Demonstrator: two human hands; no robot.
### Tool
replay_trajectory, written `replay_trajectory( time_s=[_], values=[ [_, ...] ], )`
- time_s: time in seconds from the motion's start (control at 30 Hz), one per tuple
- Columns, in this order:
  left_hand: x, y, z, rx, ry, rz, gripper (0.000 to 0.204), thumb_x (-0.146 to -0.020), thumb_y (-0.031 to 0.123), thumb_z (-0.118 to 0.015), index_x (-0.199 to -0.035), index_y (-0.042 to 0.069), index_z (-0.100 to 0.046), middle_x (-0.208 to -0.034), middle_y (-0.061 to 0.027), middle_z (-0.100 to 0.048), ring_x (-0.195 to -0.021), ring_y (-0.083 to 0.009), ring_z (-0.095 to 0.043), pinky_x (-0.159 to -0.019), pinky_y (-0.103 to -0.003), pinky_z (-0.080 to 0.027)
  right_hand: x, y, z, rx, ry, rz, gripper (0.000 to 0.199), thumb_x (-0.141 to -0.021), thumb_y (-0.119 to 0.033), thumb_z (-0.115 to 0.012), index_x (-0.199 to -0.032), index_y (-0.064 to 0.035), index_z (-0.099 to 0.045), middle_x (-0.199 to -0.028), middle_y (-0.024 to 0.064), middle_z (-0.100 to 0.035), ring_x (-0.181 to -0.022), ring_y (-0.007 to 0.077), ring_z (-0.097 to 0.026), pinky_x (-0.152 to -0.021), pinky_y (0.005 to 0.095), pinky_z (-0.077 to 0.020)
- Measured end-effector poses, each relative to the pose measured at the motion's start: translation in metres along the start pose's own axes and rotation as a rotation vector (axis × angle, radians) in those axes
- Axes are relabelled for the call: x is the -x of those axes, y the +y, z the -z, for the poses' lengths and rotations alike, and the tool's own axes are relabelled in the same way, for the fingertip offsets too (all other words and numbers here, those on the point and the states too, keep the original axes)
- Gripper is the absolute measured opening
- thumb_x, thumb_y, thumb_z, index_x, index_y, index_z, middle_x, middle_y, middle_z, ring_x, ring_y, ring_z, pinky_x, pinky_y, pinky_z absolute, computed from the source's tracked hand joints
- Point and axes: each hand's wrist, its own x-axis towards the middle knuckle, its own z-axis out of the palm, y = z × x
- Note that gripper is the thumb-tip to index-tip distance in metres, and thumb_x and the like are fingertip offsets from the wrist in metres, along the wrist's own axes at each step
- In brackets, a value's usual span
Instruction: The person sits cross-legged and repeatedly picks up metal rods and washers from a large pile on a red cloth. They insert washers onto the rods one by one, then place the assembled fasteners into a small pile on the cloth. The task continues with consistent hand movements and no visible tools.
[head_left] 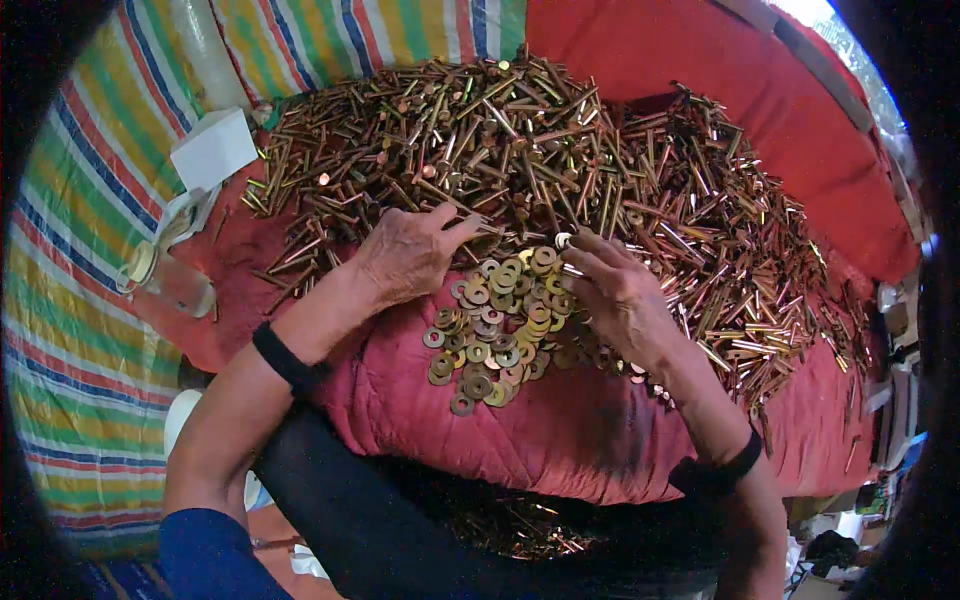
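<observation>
My left hand [410, 252] is at the near edge of a large heap of brass-coloured bolts [420, 130]. Its thumb and fingers are pinched together on what looks like a bolt [487, 227], hard to tell from the ones behind it. My right hand [622, 295] is closed too, with a small shiny washer [563, 240] at its fingertips. Between and below both hands lies a loose pile of flat yellowish washers [495, 350], some hidden under my right fingers. The two hands are a short gap apart.
Bolts and washers rest on a red padded cloth [590, 440]. To the left are a white box [214, 150], a clear jar [175, 280] with a pale lid, and a striped sheet [85, 330]. More bolts [520, 525] lie below the cloth's front edge.
</observation>
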Motion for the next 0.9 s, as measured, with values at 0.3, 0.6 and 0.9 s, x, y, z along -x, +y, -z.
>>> replay_trajectory(
  time_s=[0.3, 0.6, 0.9],
  values=[
    [0.004, -0.004, 0.007, 0.020, -0.030, -0.039, 0.038, -0.089, 0.006, -0.060, -0.126, 0.008, -0.066, -0.090, -0.0133, -0.067, -0.076, -0.0346, -0.071, -0.064, -0.045, -0.059, 0.025, -0.018, -0.029, 0.018, 0.008, 0.198, 0.032, -0.095, -0.008, -0.071, -0.125, -0.0019, -0.067, -0.134, 0.0165, -0.068, -0.130, 0.0392, -0.061, -0.109, 0.0461, -0.0525],
    [0.005, 0.008, 0.030, 0.205, 0.231, 0.099, 0.006, -0.087, 0.009, -0.067, -0.086, 0.006, -0.072, -0.079, -0.0155, -0.072, -0.073, -0.0353, -0.073, -0.066, -0.046, -0.059, 0.069, -0.045, -0.019, -0.014, -0.112, 0.232, 0.053, -0.085, -0.014, -0.064, -0.135, 0.0024, -0.060, -0.144, 0.0187, -0.061, -0.139, 0.0394, -0.055, -0.117, 0.0522, -0.0458],
    [-0.012, 0.031, 0.061, 1.197, 0.187, 0.641, 0.028, -0.092, 0.027, -0.080, -0.080, 0.002, -0.073, -0.073, -0.0023, -0.070, -0.061, -0.0080, -0.063, -0.056, -0.023, -0.050, 0.083, -0.043, 0.000, -0.105, -0.013, 0.167, 0.040, -0.085, -0.011, -0.068, -0.124, -0.0022, -0.066, -0.135, 0.0169, -0.066, -0.133, 0.0363, -0.059, -0.112, 0.0522, -0.0488]
  ],
)
